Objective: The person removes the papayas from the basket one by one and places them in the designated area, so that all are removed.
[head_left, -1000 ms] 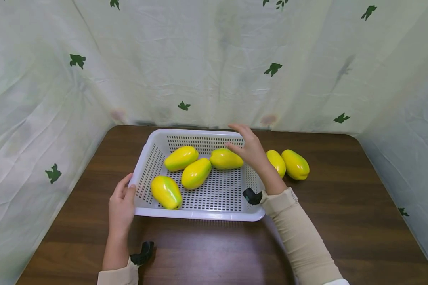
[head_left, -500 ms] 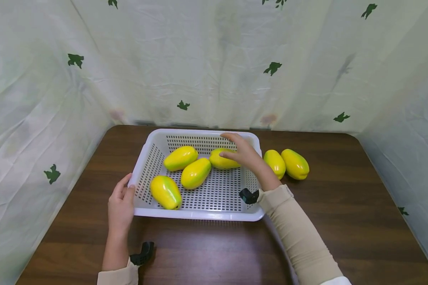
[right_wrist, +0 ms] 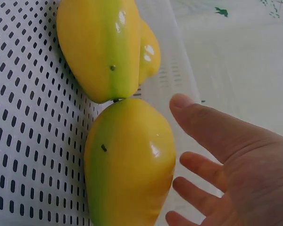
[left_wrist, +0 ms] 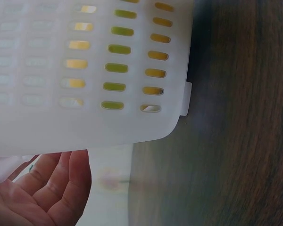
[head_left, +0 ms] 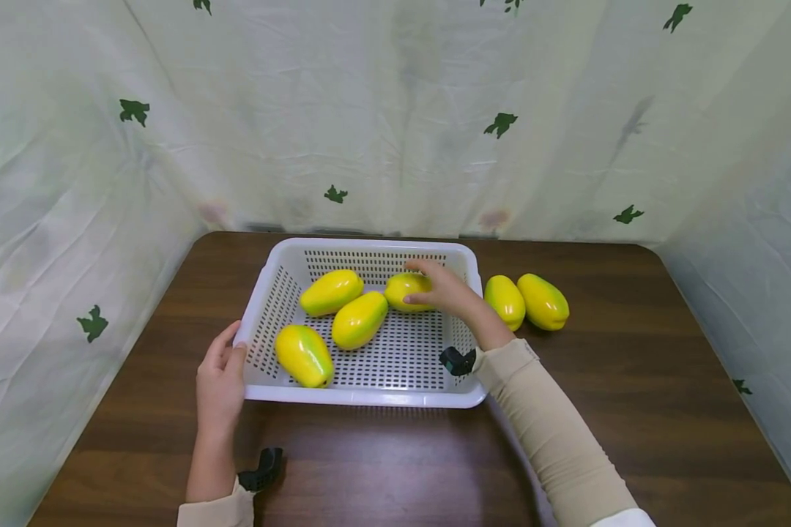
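Observation:
A white plastic basket (head_left: 362,397) with slotted walls stands on the table, several glossy yellow-green papaya-like fruits inside it. My left hand (head_left: 220,380) grips the basket's left rim; in the left wrist view its fingers (left_wrist: 78,179) bend beneath the rim's edge. Over the basket's right side, my right hand (head_left: 451,296) reaches down with thumb and fingers spread about the rightmost fruit (head_left: 398,290), partly covering it. The right wrist view has that fruit (right_wrist: 129,160) beside the parted thumb and fingers, its end meeting another fruit (right_wrist: 101,47).
Outside the basket on the right, two more yellow-green fruits (head_left: 504,301) (head_left: 543,301) lie side by side on the dark wooden table (head_left: 633,380). A pale curtain (head_left: 395,132) with green leaf-like patches hangs behind the table and at both sides.
My right hand has moved left and down from above the basket's right rim to the rightmost fruit. The left hand keeps its grip on the rim, and the basket has stayed put.

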The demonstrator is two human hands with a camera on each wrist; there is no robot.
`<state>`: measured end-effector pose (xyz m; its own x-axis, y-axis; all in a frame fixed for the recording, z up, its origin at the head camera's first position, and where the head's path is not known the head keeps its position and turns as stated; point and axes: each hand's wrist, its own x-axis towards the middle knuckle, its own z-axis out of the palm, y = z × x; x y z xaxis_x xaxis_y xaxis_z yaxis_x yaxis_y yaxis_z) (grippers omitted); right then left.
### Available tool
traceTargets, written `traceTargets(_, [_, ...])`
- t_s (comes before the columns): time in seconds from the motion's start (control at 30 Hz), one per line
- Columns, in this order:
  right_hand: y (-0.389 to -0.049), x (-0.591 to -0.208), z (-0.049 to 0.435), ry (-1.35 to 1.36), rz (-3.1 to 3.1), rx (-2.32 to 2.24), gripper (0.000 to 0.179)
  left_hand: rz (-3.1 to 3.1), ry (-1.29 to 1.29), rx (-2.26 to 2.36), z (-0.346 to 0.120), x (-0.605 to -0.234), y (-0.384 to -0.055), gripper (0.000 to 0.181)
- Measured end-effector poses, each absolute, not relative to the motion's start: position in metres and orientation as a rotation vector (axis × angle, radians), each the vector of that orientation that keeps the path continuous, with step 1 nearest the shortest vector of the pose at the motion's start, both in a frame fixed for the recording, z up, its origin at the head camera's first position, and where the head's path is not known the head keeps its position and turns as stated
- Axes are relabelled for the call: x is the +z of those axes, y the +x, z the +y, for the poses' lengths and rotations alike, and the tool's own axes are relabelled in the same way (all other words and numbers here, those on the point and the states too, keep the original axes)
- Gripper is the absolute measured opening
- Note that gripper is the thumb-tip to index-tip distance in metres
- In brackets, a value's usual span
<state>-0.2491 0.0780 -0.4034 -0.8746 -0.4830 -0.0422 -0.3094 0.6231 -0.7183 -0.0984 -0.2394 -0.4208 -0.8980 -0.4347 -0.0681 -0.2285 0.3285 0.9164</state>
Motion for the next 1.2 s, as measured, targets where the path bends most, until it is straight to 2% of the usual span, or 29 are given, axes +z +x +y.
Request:
traceTargets(0.47, [-0.2492,-0.4053,0.078,-0.694,2.652,-0.856,0.058,-2.404,0.58,-1.606,-0.2389,-0.4208,-0.0987,0.042])
traceTargets(1.2, [-0.2446,-0.4018,0.0755,-0.594,2.631,-0.824,0.063,-2.406,0.587,-1.593,-0.2402,-0.4228,-0.0986,0.042])
